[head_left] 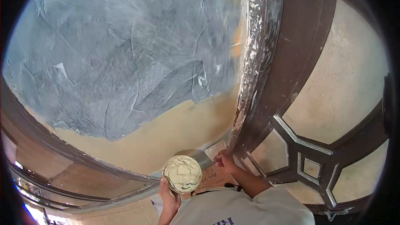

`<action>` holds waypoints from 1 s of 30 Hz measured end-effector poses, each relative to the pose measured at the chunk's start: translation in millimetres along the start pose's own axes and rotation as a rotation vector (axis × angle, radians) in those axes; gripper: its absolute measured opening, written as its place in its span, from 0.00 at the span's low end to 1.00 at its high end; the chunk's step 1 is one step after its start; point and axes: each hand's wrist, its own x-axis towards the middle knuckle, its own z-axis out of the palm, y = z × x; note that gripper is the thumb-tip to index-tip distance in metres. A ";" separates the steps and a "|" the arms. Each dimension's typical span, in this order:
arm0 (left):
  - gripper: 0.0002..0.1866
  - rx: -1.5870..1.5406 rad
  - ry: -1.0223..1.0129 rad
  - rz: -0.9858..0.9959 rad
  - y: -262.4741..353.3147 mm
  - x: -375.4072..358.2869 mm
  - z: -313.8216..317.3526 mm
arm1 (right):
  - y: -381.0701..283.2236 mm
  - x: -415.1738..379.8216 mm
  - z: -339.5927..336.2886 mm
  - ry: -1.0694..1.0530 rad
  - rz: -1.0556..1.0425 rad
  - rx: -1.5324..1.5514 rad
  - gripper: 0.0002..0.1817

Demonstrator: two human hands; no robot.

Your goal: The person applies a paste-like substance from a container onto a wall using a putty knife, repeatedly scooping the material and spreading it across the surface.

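In my left hand (pixel 170 198) is a round tub of pale cream paste (pixel 182 174), its surface ridged and uneven, with my fingers around its left and lower side. To the right, my right hand (pixel 225 162) is closed on a flat, light-coloured scraper (pixel 215 150), whose blade lies close to the lower right corner of the wall. Grey coating with raised trowel marks (pixel 125 50) covers most of the wall. Beneath it runs a bare yellowish-beige strip (pixel 166 135).
A worn post with flaking white paint (pixel 254 50) stands right of the wall. Beyond it is a dark brown panelled door (pixel 300 58) with pale inset panels. A curved dark wooden rail (pixel 79 154) borders the wall at the lower left.
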 end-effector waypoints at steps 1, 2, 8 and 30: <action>0.25 0.012 0.031 0.002 -0.7 -0.2 -1.0 | -27.1 -28.6 35.0 0.020 -0.097 -0.014 0.07; 0.25 0.013 0.030 0.000 -0.7 -0.2 -1.2 | -51.2 -42.7 63.4 0.022 -0.097 -0.012 0.07; 0.25 0.001 0.010 -0.019 -1.2 -3.3 -0.9 | -170.0 -103.9 187.2 -0.014 -0.403 -0.038 0.12; 0.25 -0.001 0.033 -0.057 -3.5 -10.0 -22.2 | -19.9 -15.1 61.0 0.075 -0.210 -0.166 0.09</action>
